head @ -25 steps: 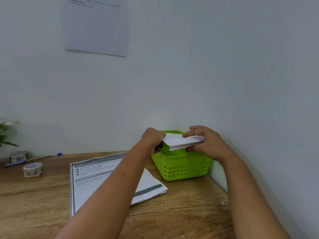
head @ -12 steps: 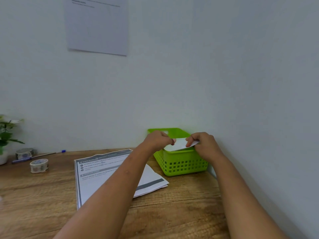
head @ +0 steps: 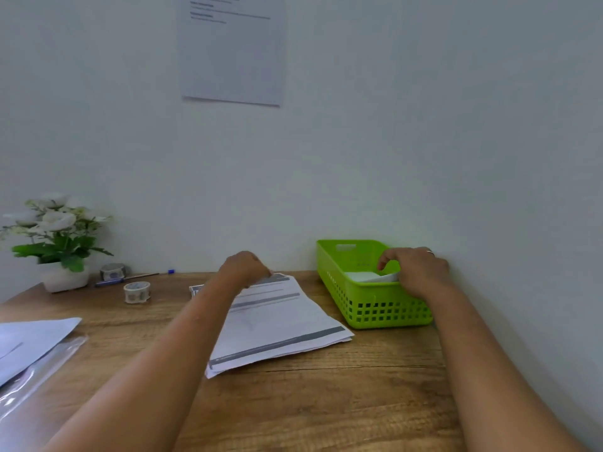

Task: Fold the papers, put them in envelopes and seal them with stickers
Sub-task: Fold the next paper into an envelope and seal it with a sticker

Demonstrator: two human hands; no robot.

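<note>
The wooden surface (head: pixel 326 402) is carrying everything within arm's reach, which is probably why the supplies are sitting along its far and side edges while the middle is serving as the work area. The stack of papers (head: pixel 280 327) is lying flat and skewed in that middle, ready to be drawn from. The green basket (head: pixel 385 308) is standing against the wall at the right, apparently acting as the bin for finished pieces. Both arms are stretching forward, nearly straight. The right hand (head: pixel 416 270) is reaching over the basket's far right rim, knuckles up and fingers curled down onto the end of a white piece (head: pixel 368 276) lying inside. I cannot tell whether it is gripping that piece or letting it go, since the fingertips are hidden. The left hand (head: pixel 243 267) is hovering, curled, over the far edge of the stack. Blur is hiding whether it is pinching a sheet. Two sticker rolls (head: pixel 137 291) are waiting at the far left.
</note>
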